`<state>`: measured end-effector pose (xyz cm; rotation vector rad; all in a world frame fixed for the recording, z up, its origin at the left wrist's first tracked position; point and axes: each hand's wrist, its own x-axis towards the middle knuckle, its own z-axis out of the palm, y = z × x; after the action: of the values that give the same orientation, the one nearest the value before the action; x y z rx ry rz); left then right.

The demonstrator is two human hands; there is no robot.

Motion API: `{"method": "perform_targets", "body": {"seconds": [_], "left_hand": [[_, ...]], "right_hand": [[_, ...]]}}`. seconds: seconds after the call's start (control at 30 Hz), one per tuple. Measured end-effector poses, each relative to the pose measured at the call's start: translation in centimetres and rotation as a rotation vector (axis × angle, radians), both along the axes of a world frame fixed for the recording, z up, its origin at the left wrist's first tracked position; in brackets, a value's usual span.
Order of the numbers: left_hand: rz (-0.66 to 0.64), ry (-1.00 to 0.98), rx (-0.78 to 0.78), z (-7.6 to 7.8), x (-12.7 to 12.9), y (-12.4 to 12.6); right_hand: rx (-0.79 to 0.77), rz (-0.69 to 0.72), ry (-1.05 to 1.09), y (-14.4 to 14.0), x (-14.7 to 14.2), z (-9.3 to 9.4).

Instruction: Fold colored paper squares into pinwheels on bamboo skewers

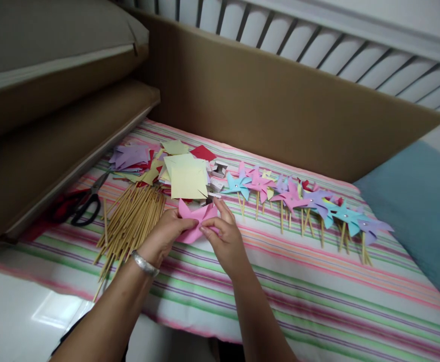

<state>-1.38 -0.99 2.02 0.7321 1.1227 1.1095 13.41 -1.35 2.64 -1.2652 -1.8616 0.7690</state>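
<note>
Between my hands is a pink paper pinwheel (190, 235) with its corners folded toward the middle. My left hand (163, 232) pinches it from the left, the thumb pressed near the centre. From the right, my right hand (225, 236) closes thumb and fingers on the same paper; whether a pin sits at the centre is too small to tell. Just beyond lies a stack of pale yellow paper squares (189, 178). Left of my left hand spreads a bundle of thin wooden sticks (133, 216).
Finished pinwheels on sticks (293, 197) lie in a row at the right. Scissors (88, 201) with dark handles rest at the left, near purple cut papers (129, 156). Small open boxes (219, 169) stand behind my hands. A brown board (261, 95) backs the striped cloth (318, 301).
</note>
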Motion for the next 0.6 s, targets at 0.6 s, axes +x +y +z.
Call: {"method": "perform_targets", "body": {"seconds": [0.6], "left_hand": [[-0.060, -0.047, -0.064, 0.14, 0.12, -0.18]], "right_hand": [[-0.074, -0.140, 0.028, 0.06, -0.06, 0.04]]}}
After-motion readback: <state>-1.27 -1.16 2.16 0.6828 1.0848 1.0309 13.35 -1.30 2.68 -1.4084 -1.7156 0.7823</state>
